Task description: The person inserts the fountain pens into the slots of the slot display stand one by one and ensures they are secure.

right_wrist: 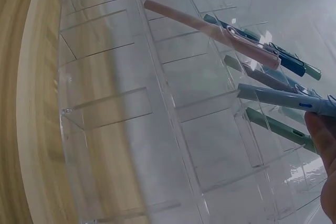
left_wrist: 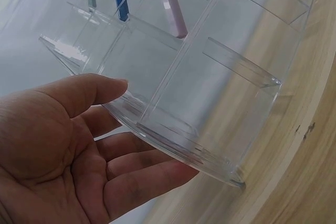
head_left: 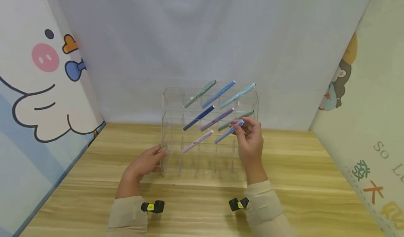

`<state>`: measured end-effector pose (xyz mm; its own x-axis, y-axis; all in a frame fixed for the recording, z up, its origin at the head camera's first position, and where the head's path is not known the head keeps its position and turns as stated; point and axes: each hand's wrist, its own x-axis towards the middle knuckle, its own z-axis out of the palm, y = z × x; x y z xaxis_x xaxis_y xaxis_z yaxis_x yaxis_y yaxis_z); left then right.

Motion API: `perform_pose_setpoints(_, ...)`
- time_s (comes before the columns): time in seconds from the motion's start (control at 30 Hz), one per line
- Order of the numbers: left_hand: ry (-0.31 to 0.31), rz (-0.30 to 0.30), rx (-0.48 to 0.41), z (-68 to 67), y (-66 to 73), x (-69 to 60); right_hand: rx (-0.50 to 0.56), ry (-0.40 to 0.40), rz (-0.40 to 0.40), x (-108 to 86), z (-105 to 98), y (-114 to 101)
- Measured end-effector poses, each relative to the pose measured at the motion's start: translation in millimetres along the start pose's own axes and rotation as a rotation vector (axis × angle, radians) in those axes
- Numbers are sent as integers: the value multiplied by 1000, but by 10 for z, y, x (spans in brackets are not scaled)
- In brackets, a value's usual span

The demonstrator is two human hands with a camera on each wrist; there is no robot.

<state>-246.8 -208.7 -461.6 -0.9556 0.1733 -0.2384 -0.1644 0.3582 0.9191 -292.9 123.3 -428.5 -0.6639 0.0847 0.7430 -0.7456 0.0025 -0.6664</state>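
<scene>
A clear tiered pen rack (head_left: 173,167) stands on the table, its dividers making small compartments. My left hand (head_left: 146,164) grips its left side wall, thumb on one face and fingers behind the edge, as the left wrist view shows. In my right hand (head_left: 251,142) a periwinkle-blue pen (head_left: 224,136) is pinched between thumb and fingers, slanted over the third tier. To its left a pale pink pen (head_left: 197,141) leans in that tier. The middle tier holds a navy pen (head_left: 199,118), a purple pen (head_left: 217,120) and a green pen (head_left: 223,126), partly behind my right hand.
Across the top tier lean a sage-green pen (head_left: 200,94), a blue pen (head_left: 218,94) and a pale aqua pen (head_left: 237,96). The wooden table (head_left: 303,181) meets a pale curtain (head_left: 202,37) behind the rack. Cartoon-printed panels flank both sides.
</scene>
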Motion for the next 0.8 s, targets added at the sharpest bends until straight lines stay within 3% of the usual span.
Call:
perform_pose_setpoints(0.37, 2, -6, 8, -4, -7, 33, 31, -11, 41, -32, 35, 65)
perform_pose_setpoints(0.8, 15, -19, 19, 4, -14, 40, -22, -146, 189, -80, 33, 135)
